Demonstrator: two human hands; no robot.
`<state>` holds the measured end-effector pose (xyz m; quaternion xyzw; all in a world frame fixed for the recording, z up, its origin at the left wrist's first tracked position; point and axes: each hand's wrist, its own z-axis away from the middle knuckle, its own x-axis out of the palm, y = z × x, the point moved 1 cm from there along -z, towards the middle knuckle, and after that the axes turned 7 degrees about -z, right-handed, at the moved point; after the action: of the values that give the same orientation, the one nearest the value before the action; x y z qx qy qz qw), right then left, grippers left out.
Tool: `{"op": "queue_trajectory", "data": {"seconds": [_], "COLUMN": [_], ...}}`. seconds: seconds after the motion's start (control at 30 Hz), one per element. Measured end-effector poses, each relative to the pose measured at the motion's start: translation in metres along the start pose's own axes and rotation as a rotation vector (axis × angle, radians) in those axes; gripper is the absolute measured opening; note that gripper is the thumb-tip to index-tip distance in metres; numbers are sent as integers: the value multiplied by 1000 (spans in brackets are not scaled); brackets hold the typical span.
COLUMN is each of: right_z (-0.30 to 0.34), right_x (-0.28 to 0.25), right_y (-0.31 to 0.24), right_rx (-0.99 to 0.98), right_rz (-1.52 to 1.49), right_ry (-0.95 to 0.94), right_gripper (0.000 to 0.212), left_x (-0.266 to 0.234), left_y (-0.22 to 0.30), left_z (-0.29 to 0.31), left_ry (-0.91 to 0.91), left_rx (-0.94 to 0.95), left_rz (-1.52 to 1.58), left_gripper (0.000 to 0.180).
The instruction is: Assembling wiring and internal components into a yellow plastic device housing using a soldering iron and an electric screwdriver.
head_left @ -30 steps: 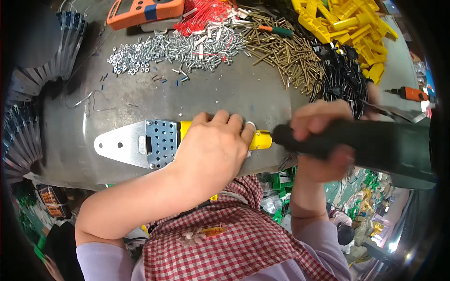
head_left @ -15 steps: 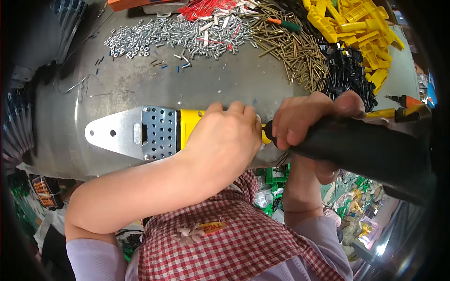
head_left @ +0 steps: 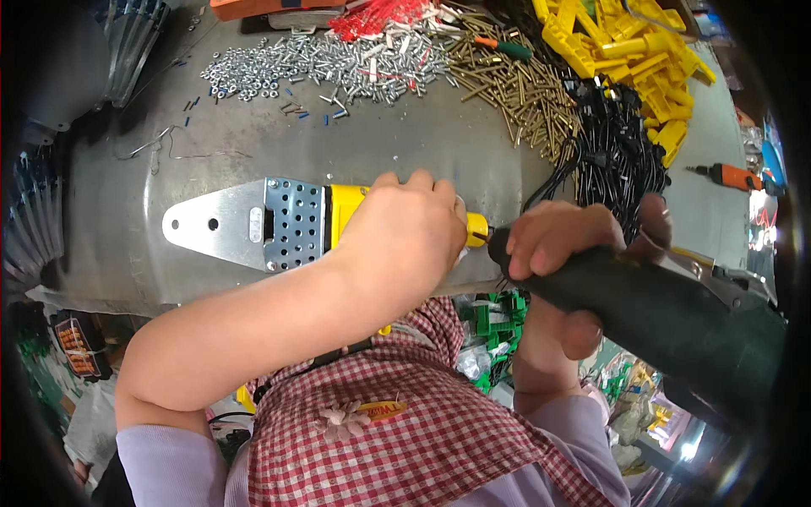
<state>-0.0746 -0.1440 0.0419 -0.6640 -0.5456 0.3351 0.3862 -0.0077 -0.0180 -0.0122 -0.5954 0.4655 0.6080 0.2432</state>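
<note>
My left hand (head_left: 401,232) is closed over a yellow plastic housing (head_left: 342,207) that lies on the metal worktop. A perforated steel plate (head_left: 296,224) is joined to its left end, with a flat silver tapered piece (head_left: 221,224) beyond. From under my fingers a short yellow round end (head_left: 477,230) sticks out on the right. My right hand (head_left: 566,241) grips a thick black cylindrical tool (head_left: 642,296), which looks like a power screwdriver. Its narrow front points at the yellow end, close beside it; whether a bit touches it I cannot tell.
Across the back lie heaps of nuts (head_left: 241,74), silver screws (head_left: 372,63) and long brass-coloured screws (head_left: 524,97). Black cables (head_left: 621,139) and yellow plastic parts (head_left: 625,51) pile up at the right, near an orange-handled screwdriver (head_left: 735,176). Metal blades stack at the left (head_left: 38,211).
The black tool has shifted slightly right and tilted lower at its rear, so more of the yellow end shows. My left hand stays on the housing. The whole view has shifted a little.
</note>
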Motion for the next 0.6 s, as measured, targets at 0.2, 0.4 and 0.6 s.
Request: {"op": "queue_trajectory", "data": {"seconds": [0.2,0.4,0.6], "right_z": [-1,-9,-2], "right_x": [-10,-16,-5], "right_y": [15,28,24], "right_rx": [-26,-9,-33], "right_rz": [-232,-404,-410], "right_ry": [-86,-294,-218], "right_gripper": [92,87,83], "left_x": [-7,-8,-14], "left_y": [4,-13,-17], "left_z": [-5,3,12], "left_ry": [-223,-176,-97], "left_rx": [-24,-14,-7], "left_rz": [7,47,63], "left_gripper": [32,35,32]}}
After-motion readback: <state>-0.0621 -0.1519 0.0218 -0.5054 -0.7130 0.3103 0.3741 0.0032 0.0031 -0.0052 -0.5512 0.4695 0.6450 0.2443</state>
